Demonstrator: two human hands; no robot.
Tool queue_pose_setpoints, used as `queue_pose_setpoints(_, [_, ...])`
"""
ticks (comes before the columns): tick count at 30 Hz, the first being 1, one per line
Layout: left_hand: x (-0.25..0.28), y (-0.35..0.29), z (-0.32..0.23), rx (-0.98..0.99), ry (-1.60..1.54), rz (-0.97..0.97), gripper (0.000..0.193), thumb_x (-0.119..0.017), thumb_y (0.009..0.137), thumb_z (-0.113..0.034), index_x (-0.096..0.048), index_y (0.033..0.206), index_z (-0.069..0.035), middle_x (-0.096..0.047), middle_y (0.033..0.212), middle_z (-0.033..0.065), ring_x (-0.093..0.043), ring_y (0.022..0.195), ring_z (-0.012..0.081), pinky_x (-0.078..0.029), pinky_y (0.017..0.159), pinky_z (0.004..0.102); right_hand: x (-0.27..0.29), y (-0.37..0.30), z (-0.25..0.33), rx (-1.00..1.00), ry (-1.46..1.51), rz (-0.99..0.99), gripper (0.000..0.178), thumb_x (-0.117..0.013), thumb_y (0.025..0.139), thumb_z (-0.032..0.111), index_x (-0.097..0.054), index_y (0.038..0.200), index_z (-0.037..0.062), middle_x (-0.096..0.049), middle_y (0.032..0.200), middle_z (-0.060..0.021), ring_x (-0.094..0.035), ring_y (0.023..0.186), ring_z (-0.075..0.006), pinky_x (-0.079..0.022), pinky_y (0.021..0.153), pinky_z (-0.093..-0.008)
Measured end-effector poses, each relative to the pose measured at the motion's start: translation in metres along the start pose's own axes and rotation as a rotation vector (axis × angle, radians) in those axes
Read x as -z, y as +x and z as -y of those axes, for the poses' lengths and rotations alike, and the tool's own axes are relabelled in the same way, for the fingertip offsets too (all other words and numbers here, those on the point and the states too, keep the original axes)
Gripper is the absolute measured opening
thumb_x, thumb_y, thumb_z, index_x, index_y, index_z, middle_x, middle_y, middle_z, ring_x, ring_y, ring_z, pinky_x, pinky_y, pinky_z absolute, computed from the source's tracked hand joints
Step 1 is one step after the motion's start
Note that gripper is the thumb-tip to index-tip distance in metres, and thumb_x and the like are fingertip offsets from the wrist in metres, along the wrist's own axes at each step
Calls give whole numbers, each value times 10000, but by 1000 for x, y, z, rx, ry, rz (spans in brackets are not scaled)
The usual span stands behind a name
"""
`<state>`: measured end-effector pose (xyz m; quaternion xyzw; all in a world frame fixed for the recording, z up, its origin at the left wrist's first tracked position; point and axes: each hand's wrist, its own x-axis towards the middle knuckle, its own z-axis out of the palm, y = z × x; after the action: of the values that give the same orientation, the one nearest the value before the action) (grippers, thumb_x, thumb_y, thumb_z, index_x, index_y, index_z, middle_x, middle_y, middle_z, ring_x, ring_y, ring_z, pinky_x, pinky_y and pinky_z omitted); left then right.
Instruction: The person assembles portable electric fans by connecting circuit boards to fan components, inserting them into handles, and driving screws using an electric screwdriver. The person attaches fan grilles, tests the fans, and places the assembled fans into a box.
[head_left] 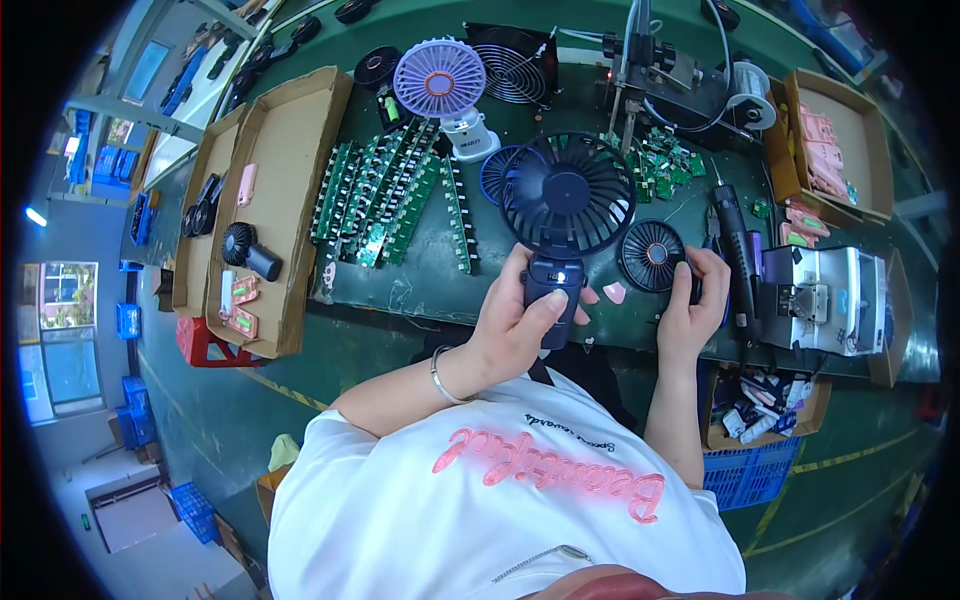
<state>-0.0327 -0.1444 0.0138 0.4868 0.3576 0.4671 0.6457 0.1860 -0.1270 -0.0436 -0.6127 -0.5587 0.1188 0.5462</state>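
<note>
My left hand [520, 325] is closed around the handle of a dark navy handheld fan [568, 190], its thumb on the front below a small lit spot. The fan head stands upright over the table, with its blades distinct. Beside it a black round fan head [652, 256] with a copper-coloured ring lies on the green table [400, 297]. My right hand [693, 300] is at that head's right edge, fingers bent and apart; whether they touch it I cannot tell. A small pink piece [615, 293] lies between the hands. Behind the navy fan, a blue-rimmed fan head [500, 175] is partly hidden.
Strips of green circuit boards [385, 195] lie left, before a purple-and-white fan [440, 85]. Cardboard trays [285, 200] flank the left edge. Loose boards [665, 165], a wire spool [750, 95], a black electric screwdriver [735, 235] and a white-grey machine [820, 300] occupy the right.
</note>
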Motion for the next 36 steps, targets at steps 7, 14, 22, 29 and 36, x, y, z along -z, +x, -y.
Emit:
queue_pose_setpoints(7, [-4, 0, 1, 21, -49, -92, 341, -463, 956, -145, -332, 1231, 9, -619, 1011, 128, -621, 837, 144, -520, 752, 286, -3, 1, 0, 53, -93, 79, 272, -647, 836, 95, -587, 1091, 18, -538, 1130, -156, -530, 1062, -316, -423, 908, -383])
queue_pose_setpoints(14, [-6, -4, 7, 80, -73, -201, 277, -454, 975, -153, -378, 1199, -10, -626, 1002, 122, -621, 824, 143, -516, 735, 280, -6, 5, 8, 156, -297, 196, 396, -692, 796, 161, -563, 1143, 21, -522, 1199, -163, -507, 1107, -351, -404, 937, -428])
queue_pose_setpoints(22, [-5, -15, 18, 353, -109, -335, 316, -524, 953, -220, -443, 1176, -12, -616, 1026, 108, -616, 798, 137, -502, 711, 272, -5, 2, 4, 142, -293, 171, 303, -682, 807, 147, -603, 1074, 26, -548, 1171, -156, -532, 1080, -338, -411, 928, -415])
queue_pose_setpoints(29, [19, -37, 34, -240, 789, -486, 759, -713, 775, -149, -315, 1402, 8, -377, 1367, 220, -395, 1276, 350, -320, 1080, 391, -11, 1, 5, 251, -205, 136, 167, -657, 859, 89, -646, 1002, 3, -618, 1066, -122, -574, 1007, -250, -434, 914, -343])
queue_pose_setpoints(36, [58, -112, -3, -147, 501, -562, 464, -640, 816, -73, -469, 1245, -31, -508, 1209, 145, -573, 1097, 259, -475, 924, 357, -2, -14, -8, 459, 62, -28, 135, -560, 935, 45, -623, 1014, -44, -607, 1057, -130, -602, 961, -226, -488, 881, -299])
